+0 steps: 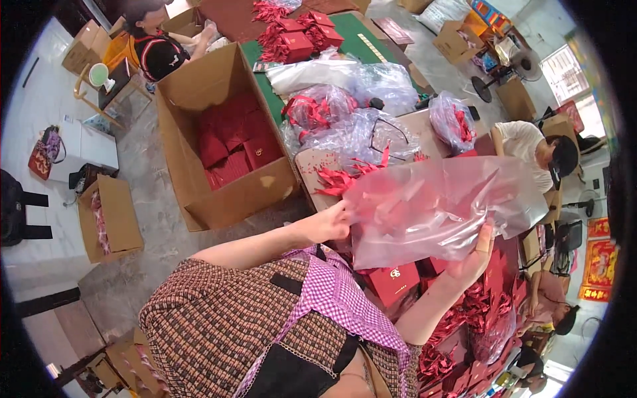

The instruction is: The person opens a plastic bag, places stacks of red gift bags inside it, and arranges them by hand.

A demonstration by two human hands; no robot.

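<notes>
A large translucent plastic bag (431,205) is stretched out flat in front of me, above the table. My left hand (328,223) pinches its left edge with curled fingers. At the bag's lower right, my right hand (474,255) grips it, the thumb and fingers closed on the film. Below the bag, a red gift box (393,282) with a gold mark lies partly covered. Red ribbons (335,179) lie on the table just beyond my left hand. Whatever sits directly behind the bag shows only as a reddish blur.
To the left stands a big open carton (229,205) with red boxes inside. Clear bags of red ribbon (322,109) and dark-rimmed glasses (390,136) lie on the table. Red gift bags (292,43) are piled at the far end. Other people sit around, one in white (521,142) at right.
</notes>
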